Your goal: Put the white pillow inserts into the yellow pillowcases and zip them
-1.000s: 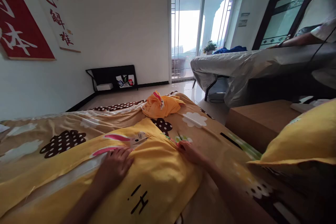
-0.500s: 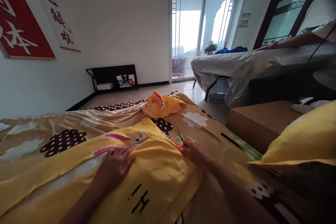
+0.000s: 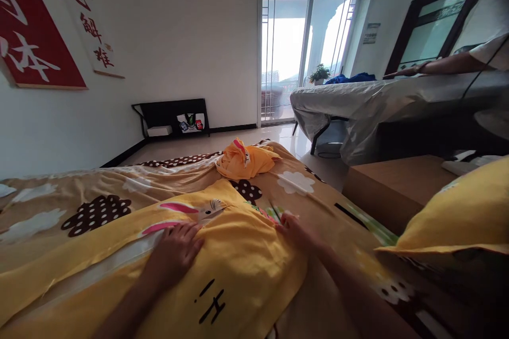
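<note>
Left hand [image 3: 175,251] lies flat, fingers spread, on the yellow pillowcase [image 3: 234,270]; right hand [image 3: 296,230] pinches its edge

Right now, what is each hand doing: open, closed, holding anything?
Left hand: open, flat on the yellow cover.
Right hand: at the cover's edge; grip cannot be told.

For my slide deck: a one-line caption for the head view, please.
Left hand flat on a yellow pillowcase, right hand at its edge, over a patterned bedsheet.
</note>
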A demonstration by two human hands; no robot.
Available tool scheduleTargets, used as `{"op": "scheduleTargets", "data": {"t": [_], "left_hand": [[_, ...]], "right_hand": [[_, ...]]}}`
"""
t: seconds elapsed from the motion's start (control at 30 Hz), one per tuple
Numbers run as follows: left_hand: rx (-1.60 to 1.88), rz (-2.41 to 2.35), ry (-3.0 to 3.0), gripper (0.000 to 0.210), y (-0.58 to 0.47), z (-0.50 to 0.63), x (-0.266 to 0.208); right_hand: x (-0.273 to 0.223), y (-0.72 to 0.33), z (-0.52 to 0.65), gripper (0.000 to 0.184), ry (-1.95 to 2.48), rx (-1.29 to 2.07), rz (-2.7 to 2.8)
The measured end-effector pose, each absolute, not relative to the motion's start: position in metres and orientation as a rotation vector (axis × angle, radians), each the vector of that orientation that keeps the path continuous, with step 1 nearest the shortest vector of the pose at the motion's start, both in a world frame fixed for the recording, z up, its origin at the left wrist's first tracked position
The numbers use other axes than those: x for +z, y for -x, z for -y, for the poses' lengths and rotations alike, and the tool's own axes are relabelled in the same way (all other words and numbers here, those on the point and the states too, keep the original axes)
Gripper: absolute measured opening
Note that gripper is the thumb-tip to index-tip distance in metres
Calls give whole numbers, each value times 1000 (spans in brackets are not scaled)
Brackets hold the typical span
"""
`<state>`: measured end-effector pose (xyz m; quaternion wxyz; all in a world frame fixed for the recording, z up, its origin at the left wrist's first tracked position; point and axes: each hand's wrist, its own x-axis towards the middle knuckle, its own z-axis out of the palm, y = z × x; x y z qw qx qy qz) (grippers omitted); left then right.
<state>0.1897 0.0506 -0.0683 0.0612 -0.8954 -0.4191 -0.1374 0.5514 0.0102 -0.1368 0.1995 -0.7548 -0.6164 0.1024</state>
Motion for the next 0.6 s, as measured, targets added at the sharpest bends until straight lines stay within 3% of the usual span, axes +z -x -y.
{"op": "scheduleTargets", "data": {"t": [0.37,0.6], "left_hand": [[-341,1359,2721,41,-190,-47,-63],[-342,1312,2706,42,-186,-46,-61]], "right_hand": [[-119,-528,-8,13,1880,206,1772],[-131,-535,-19,1,1829,473,1413]]}}
